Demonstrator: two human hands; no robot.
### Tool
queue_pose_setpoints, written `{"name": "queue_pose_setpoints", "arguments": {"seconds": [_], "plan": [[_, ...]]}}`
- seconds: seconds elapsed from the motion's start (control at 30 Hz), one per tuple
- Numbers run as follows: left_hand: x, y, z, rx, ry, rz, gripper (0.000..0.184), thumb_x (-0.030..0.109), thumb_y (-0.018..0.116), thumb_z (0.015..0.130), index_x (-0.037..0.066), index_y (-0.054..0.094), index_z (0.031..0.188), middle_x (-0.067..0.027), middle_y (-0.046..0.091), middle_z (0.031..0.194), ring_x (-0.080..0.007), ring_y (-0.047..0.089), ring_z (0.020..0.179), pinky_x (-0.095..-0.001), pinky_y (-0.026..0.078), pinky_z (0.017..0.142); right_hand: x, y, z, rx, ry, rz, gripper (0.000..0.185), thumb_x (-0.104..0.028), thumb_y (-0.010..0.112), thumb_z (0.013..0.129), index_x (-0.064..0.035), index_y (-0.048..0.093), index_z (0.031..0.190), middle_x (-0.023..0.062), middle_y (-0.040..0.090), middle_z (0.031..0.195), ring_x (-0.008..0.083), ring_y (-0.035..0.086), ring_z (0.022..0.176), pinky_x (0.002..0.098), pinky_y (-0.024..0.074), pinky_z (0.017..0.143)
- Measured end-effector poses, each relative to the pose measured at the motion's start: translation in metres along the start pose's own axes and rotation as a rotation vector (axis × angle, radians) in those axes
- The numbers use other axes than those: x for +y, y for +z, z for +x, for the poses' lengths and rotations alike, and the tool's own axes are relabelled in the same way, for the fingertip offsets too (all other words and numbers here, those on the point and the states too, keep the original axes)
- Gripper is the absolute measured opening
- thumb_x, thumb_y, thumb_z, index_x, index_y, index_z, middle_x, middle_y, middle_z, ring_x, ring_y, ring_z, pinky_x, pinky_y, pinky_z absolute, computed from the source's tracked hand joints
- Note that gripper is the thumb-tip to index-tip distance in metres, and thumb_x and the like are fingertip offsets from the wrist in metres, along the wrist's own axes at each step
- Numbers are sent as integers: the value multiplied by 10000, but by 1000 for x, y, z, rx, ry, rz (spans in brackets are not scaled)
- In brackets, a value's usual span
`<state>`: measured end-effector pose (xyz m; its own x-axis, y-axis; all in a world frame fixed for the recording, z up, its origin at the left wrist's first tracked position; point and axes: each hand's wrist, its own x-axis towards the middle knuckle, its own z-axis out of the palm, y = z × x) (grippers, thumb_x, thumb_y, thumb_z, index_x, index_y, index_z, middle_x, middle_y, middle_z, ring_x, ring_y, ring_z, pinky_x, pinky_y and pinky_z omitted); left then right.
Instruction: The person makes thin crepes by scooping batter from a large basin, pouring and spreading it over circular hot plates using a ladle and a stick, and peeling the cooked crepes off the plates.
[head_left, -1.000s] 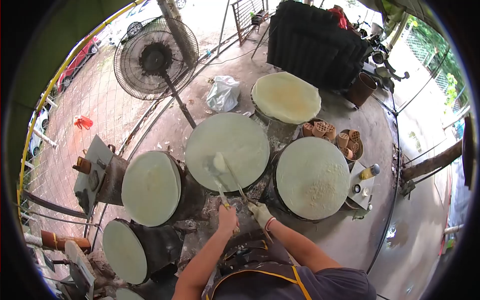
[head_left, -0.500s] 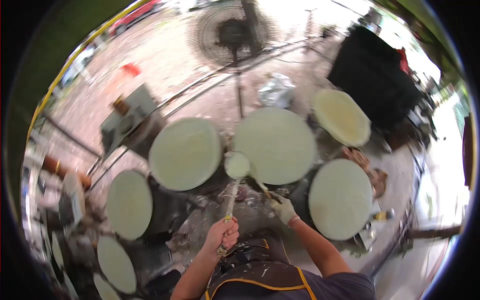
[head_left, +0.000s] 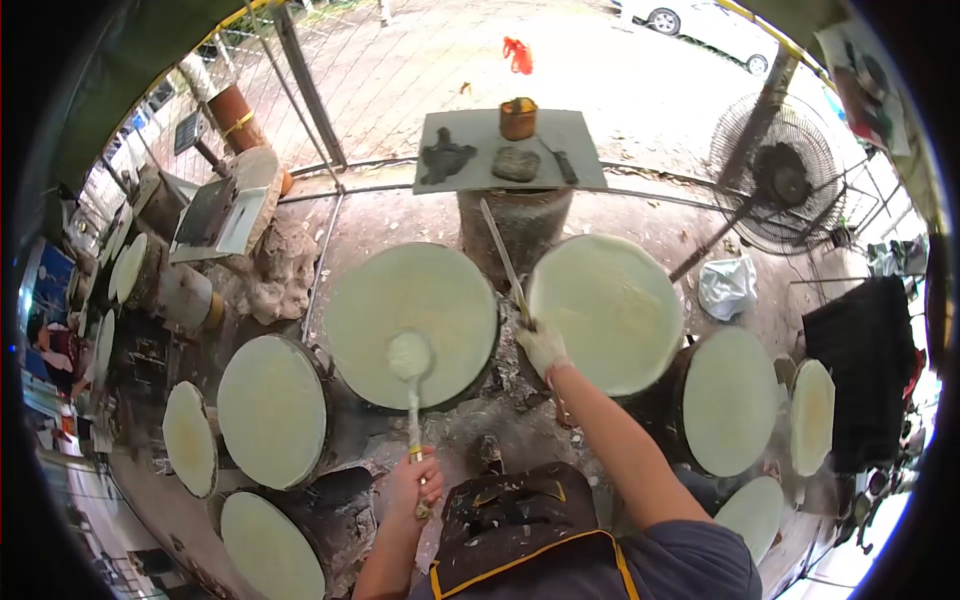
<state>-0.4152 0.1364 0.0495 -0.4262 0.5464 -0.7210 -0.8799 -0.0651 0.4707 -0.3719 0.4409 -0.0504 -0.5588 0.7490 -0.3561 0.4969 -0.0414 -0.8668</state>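
Observation:
My bare left hand (head_left: 413, 485) is wrapped round the handle of a ladle (head_left: 409, 356). The ladle's round bowl, full of pale batter, lies over a large round griddle (head_left: 450, 290) coated in pale green-white; I cannot tell whether it touches. In a light work glove, my right hand (head_left: 543, 350) grips a long, thin flat spatula (head_left: 503, 250) that points away from me. This hand is between that griddle and a second coated round griddle (head_left: 605, 315) to its right.
More coated griddles stand around, such as one on the left (head_left: 272, 411) and one on the right (head_left: 729, 402). Ahead, a board (head_left: 455, 120) on a drum holds a small orange-brown pot (head_left: 517, 118). A fan (head_left: 780, 175) and a black cloth (head_left: 860, 370) are to the right.
My view has turned left, so the fan now appears far right. The ladle is now over a different griddle, and the spatula in my right hand has swung up to point forward.

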Motion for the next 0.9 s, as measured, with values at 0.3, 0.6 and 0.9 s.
{"name": "queue_pose_setpoints", "arguments": {"seconds": [0.3,0.6,0.9], "plan": [[80,-85,-1,178,263,-235,179,12,484,815,20,460,993,-9,392,627,-56,335,401,-196,295,328,-55,78,86,153,-18,-222,406,-336,563,780,-56,615,1069,221,629,980,347,597,954,396,455,836],[103,-112,-5,175,386,-370,186,4,461,831,1,463,1017,-11,393,636,-47,331,402,-186,300,323,-79,97,76,80,-145,-11,243,-228,690,742,-27,634,866,80,651,738,162,610,653,288,477,604],[104,-88,-5,190,351,-321,180,9,448,846,0,459,1026,-10,382,639,-51,330,407,-172,296,327,10,89,84,85,151,619,152,-140,654,791,-28,620,888,41,606,737,124,558,629,279,482,586]]}}
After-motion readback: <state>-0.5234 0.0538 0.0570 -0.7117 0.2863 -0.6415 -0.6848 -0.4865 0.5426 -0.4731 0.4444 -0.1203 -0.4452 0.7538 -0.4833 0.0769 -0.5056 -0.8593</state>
